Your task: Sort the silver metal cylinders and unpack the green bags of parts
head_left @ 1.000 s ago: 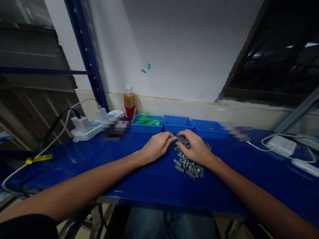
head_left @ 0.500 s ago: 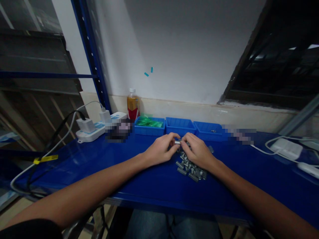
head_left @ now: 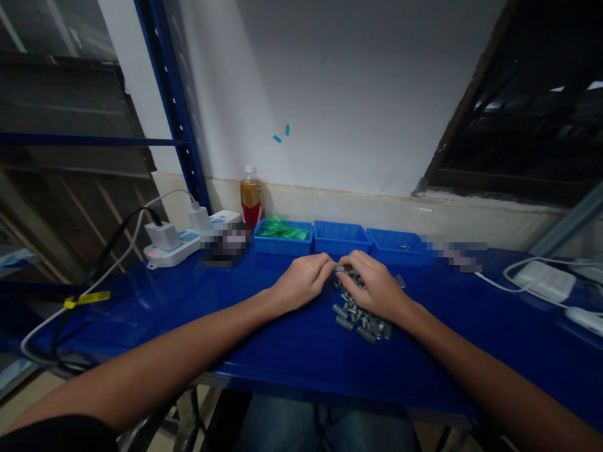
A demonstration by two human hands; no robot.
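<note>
My left hand is closed in a pinch on one end of a small silvery metal cylinder, most of which its fingers hide. From the other side, the thumb and curled fingers of my right hand are around the cylinder's other end. A loose pile of metal cylinders and small screw-like pieces lies on the blue table, just below and partly under my right hand.
Behind my hands stand a blue bin holding green plastic packets, a middle blue bin and a right blue bin with a small metal piece. A drink bottle and power strip are left; white chargers and cables lie right.
The cylinder showed clearly between both hands earlier; now less of it shows. My left fingers have drawn closer together, and my right thumb and index finger have shifted slightly apart.
</note>
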